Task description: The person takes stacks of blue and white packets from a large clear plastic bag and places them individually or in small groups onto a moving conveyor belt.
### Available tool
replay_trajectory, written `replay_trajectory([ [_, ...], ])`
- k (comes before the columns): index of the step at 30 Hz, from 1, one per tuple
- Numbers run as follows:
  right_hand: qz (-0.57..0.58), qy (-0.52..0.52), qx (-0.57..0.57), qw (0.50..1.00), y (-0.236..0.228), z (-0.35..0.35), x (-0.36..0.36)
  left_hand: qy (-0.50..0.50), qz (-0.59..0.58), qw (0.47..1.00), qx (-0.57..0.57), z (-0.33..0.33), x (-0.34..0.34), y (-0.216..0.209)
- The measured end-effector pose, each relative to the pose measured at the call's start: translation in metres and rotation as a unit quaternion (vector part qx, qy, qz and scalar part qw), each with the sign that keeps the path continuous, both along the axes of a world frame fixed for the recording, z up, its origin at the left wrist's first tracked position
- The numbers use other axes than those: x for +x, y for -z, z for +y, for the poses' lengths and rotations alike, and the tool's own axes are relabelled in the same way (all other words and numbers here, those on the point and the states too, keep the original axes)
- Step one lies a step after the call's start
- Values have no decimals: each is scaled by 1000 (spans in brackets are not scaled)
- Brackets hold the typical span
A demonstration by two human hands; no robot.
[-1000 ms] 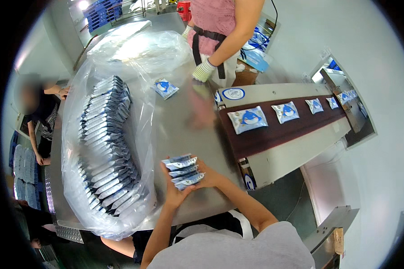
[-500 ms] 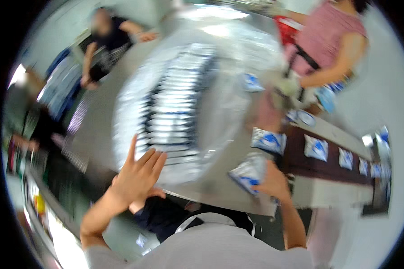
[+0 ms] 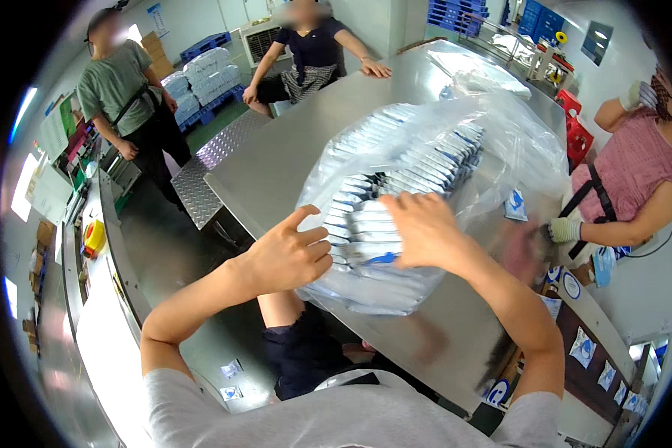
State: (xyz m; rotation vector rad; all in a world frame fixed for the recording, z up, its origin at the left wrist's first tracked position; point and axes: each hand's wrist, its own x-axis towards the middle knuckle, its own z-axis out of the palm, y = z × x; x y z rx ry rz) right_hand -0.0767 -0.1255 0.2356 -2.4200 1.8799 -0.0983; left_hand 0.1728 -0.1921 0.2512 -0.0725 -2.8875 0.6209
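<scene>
1. Clear plastic bag (image 3: 515, 142) lies on the steel surface (image 3: 269, 160); silver, white and blue packets (image 3: 433, 168) sit inside it, closely packed on edge, running lengthwise away from the wearer.
2. Left hand (image 3: 290, 255): at the near left side of the packets, against the bag's edge. Fingers curled in; cannot tell whether they pinch the film.
3. Right hand (image 3: 425, 230): over the near end of the packets, from their right side. Thumb and fingers apart, set against the packets; cannot tell whether it is clamped on any. A blue print shows just beside the thumb.
4. One loose packet (image 3: 516, 205) rests on the surface, to the right of the bag.
5. Lower right: dark belt (image 3: 567, 336) carrying a line of similar packets, spaced apart. A co-worker in a pink top (image 3: 627, 172) stands beyond, one striped glove (image 3: 565, 230) near the surface's right side.
6. Far side: a seated person in a dark top (image 3: 306, 48), one arm on the surface; farther left, a standing person in a grey-green shirt (image 3: 119, 86).
7. Floor, lower left of centre: two small packets (image 3: 231, 392).
</scene>
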Motion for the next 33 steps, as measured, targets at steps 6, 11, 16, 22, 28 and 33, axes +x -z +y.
replay_trajectory([
  [6, 17, -26, -2, 1000, 38, -63, 99, 13, 150, 988, -21, -18, 14, -10],
  [11, 142, -109, 41, 983, 37, -66, 119, 31, 223, 974, -27, -30, 17, -14],
  [16, 109, -132, -36, 985, 65, -68, 108, 36, 252, 967, -22, -34, 11, -29],
  [22, 120, -167, -179, 962, 79, -47, 108, -2, 114, 990, 84, -16, 26, -39],
  [28, 94, -206, 192, 955, 19, -49, 110, -57, 80, 995, 32, -1, 43, -43],
  [33, 44, -196, 86, 976, 50, -42, 102, -92, 6, 996, 16, 4, 23, -72],
])
